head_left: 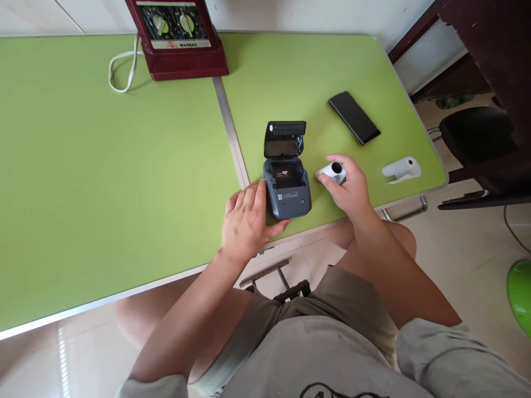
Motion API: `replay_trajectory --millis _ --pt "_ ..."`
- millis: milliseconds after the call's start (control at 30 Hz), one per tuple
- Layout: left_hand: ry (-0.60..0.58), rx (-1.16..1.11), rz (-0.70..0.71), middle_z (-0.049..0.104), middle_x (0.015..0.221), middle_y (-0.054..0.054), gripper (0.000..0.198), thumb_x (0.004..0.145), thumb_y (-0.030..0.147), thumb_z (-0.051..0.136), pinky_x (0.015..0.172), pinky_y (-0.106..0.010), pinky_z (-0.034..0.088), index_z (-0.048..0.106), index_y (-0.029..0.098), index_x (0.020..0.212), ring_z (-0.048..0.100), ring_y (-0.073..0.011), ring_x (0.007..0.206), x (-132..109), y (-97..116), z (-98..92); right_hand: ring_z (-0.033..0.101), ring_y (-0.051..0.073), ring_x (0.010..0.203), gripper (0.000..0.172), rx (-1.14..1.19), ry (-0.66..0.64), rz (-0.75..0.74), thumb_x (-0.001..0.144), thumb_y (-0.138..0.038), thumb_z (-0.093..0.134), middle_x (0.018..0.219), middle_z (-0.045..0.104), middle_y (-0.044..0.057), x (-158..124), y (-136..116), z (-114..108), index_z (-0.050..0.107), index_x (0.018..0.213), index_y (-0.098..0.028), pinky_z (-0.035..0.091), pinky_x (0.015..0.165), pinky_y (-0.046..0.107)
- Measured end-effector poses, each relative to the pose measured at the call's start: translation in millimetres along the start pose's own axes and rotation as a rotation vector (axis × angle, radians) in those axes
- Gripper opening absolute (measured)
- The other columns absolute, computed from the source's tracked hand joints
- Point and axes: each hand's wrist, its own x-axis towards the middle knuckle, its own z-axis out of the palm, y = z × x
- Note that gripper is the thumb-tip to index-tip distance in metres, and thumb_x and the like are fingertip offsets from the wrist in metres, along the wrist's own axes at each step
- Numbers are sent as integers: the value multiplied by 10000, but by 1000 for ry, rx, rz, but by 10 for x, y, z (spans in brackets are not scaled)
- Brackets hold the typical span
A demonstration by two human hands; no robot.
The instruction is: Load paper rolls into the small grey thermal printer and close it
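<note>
A small dark blue-grey label printer [289, 202] sits near the table's front edge, its black lid [284, 145] raised and its paper bay exposed. My left hand [248, 218] grips its left side, with the fingers along the flank and the thumb at the front corner. Just right of the printer, my right hand [350, 185] is closed around a white paper roll [338, 176] with a dark hollow core facing up. The roll is apart from the printer. Farther right lies a second white roll [400, 169] with a loose end.
A black phone [354, 117] rests behind my right hand on the green table [124, 182]. At the back stands a dark red device with two dials [182, 61], its white cord [124, 72] beside it. A metal seam [230, 127] crosses the tabletop. A black chair [477, 135] stands to the right.
</note>
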Motion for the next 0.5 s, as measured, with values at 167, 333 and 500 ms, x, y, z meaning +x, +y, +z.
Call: replay_trajectory --millis 167,333,500 --pt "7 -3 14 660 1417 -238 923 881 657 711 1116 -471 477 477 22 1508 639 -362 1311 -5 3 2 732 266 1078 499 179 9 -214 889 -320 741 1172 707 61 72 -477 -99 514 1333 -313 610 905 466" --pt "20 2 17 663 1400 -257 938 898 699 666 1108 -480 487 472 11 1506 640 -364 1311 -10 2 7 750 240 1056 270 -76 -220 -467 943 -153 597 1173 785 32 297 -854 4 681 1170 -271 568 906 417" --pt "4 -24 15 649 1433 -248 913 910 685 654 1147 -466 466 460 31 1517 628 -351 1343 -20 -2 12 753 253 893 228 -261 -314 -329 891 -180 645 1078 813 54 395 -756 167 724 1101 -220 521 889 426"
